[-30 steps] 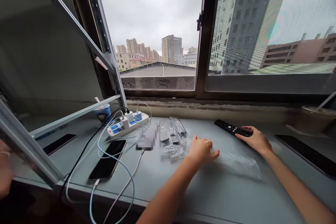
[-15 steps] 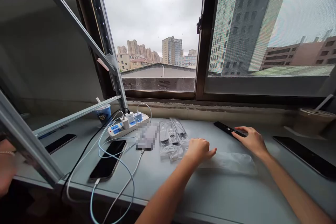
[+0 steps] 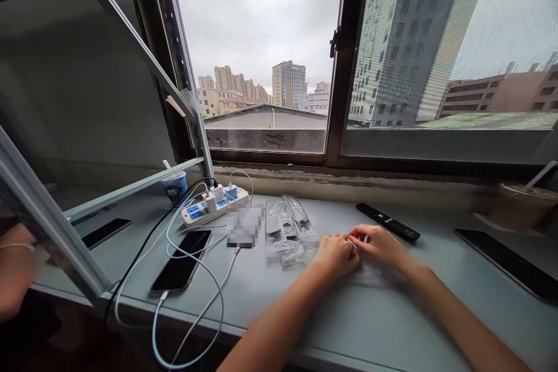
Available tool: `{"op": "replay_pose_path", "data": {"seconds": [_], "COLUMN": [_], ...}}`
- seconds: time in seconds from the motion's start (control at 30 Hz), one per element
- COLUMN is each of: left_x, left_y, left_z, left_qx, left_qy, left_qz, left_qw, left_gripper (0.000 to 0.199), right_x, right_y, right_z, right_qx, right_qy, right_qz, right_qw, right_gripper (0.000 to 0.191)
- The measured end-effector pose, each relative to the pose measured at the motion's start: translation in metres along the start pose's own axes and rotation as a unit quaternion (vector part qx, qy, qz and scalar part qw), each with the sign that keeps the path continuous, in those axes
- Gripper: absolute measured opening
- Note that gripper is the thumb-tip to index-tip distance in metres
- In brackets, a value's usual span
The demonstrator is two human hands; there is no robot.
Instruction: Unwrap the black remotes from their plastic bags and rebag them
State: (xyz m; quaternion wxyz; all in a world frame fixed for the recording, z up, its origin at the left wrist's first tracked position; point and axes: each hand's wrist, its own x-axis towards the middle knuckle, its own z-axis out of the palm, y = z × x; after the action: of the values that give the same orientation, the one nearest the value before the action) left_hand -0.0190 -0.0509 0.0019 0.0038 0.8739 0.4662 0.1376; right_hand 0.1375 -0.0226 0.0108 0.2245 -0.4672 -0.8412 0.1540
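My left hand (image 3: 337,254) and my right hand (image 3: 377,244) meet over the grey table, fingertips together. Both have their fingers closed on the near end of a clear plastic bag (image 3: 370,276), which lies partly under them. A black remote control (image 3: 387,222) rests on the table just beyond my right hand, untouched. Left of my left hand lie several clear bags (image 3: 290,229) with dark items inside, side by side and partly overlapping.
A white power strip (image 3: 215,206) with plugs and looping cables stands left. A charging phone (image 3: 183,261), another phone (image 3: 107,232) and a blue cup (image 3: 174,186) are near it. A dark tablet (image 3: 508,261) and a brown cup (image 3: 521,206) are right. A person's arm (image 3: 15,267) shows far left.
My right hand has let go of the remote control and moved left to my left hand. The remote control now lies alone on the table. The view has shifted slightly.
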Motion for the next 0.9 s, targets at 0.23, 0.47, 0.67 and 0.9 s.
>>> {"op": "replay_pose_path", "data": {"seconds": [0.23,0.47,0.67,0.9], "left_x": [0.0,0.0,0.0,0.0], "left_y": [-0.011,-0.013,-0.011,-0.009], "left_z": [-0.017,-0.024,-0.022,-0.023], "left_qx": [-0.026,-0.028,-0.021,-0.013], "left_qy": [0.012,0.013,0.008,0.007], "left_qz": [-0.063,-0.101,-0.095,-0.099], "left_qw": [0.998,0.994,0.995,0.995], "left_gripper": [0.031,0.035,0.036,0.037], "right_x": [-0.001,-0.003,-0.003,-0.004], "right_y": [-0.003,-0.007,-0.004,-0.007], "right_z": [0.003,0.002,0.002,0.002], "right_qx": [-0.03,-0.063,-0.073,-0.094], "right_qy": [-0.013,0.0,0.003,0.011], "right_qz": [0.014,0.023,0.026,0.036], "right_qw": [0.999,0.998,0.997,0.995], "right_gripper": [0.035,0.04,0.038,0.037]}}
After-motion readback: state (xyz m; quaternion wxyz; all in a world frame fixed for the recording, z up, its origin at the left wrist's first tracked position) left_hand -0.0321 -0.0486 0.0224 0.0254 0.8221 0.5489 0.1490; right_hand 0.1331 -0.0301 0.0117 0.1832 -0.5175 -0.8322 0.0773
